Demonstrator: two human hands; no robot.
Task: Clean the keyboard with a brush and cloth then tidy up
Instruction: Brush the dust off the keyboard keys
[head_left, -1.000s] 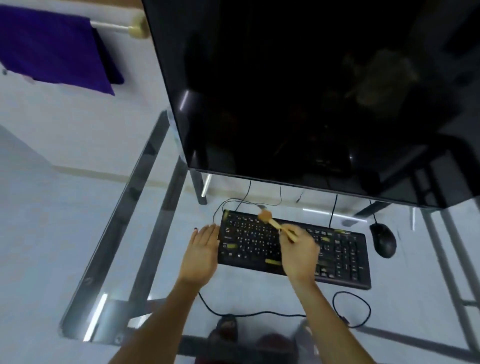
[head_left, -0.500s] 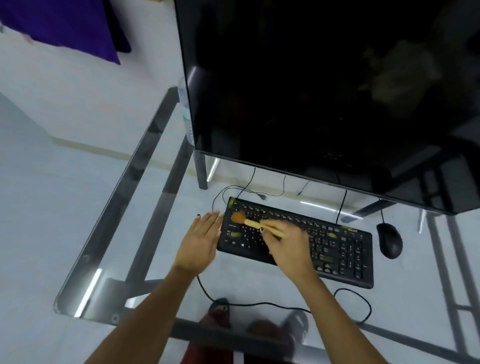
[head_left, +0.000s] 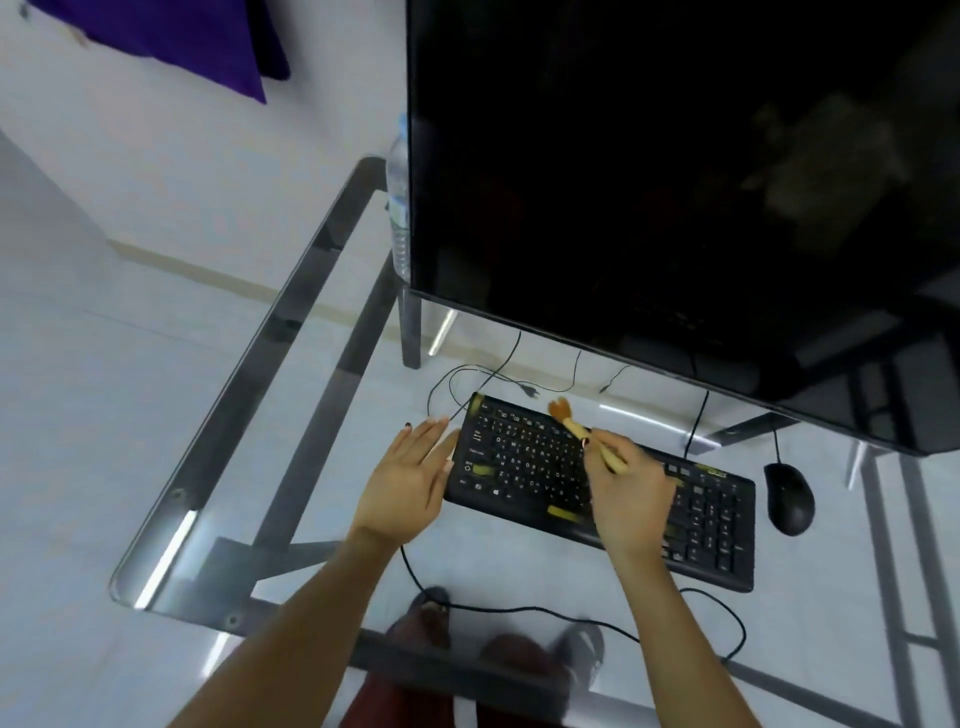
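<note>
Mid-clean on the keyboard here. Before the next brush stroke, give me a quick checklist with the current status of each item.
1. Brush gripped in the right hand: ok, fingers closed on the handle.
2. Bristles on the keys: ok, tip sits at the top row of the keyboard, though actual contact is hard to judge.
3. Keyboard steadied: ok, left hand lies open and flat against its left end.
4. Mouse clear of the stroke: ok, it sits apart, to the right.
5. Cable clear of both hands: ok, it loops along the desk's near side.
6. Cloth within reach: cannot tell.
</note>
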